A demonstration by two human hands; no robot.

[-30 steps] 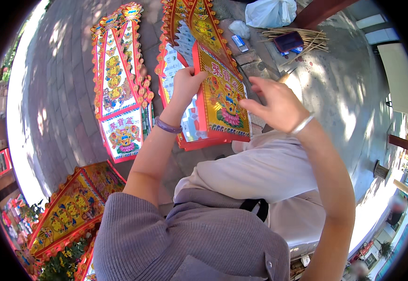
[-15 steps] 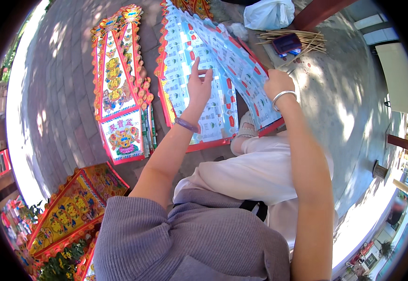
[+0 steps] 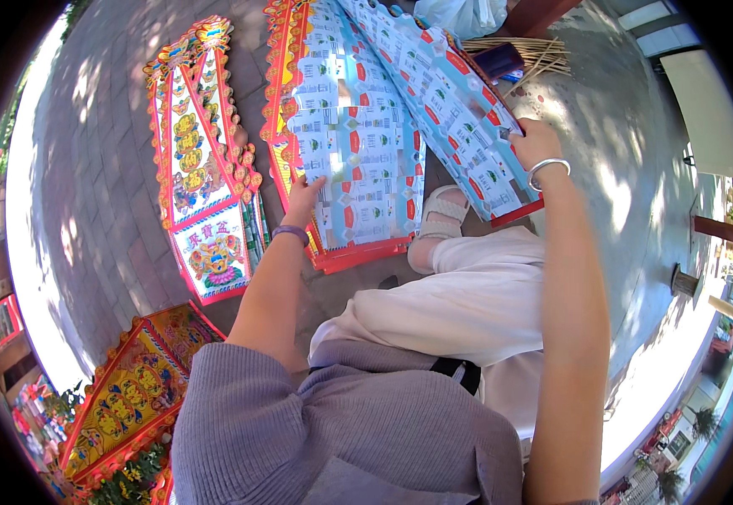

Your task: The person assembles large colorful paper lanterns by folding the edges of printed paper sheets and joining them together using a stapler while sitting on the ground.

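Two long cardboard panels with blue-white printed backs lie spread in a V before me. My left hand [image 3: 302, 202] is at the near left edge of the left panel [image 3: 366, 168], its thumb on the printed face and its fingers closed at the edge. The right panel [image 3: 459, 118] slants out to the right, with my right hand [image 3: 539, 147] closed on its outer edge. Under the left panel, a red and yellow scalloped border [image 3: 278, 109] of another decorated sheet shows. The fingertips beneath the right panel are hidden.
Left of the panels stand folded decorated cardboard pieces [image 3: 207, 168] with scalloped gold edges. A yellow-red one [image 3: 122, 396] is at lower left, near green foliage [image 3: 122, 471]. Far right are bamboo sticks [image 3: 543, 59], a dark phone-like object [image 3: 499, 61] and a white plastic bag [image 3: 467, 15]. My sandalled foot [image 3: 444, 219] is between the panels.
The right panel has swung outward to the right with my right hand, widening the gap. My left hand has come down and left, from over the left panel to its edge.
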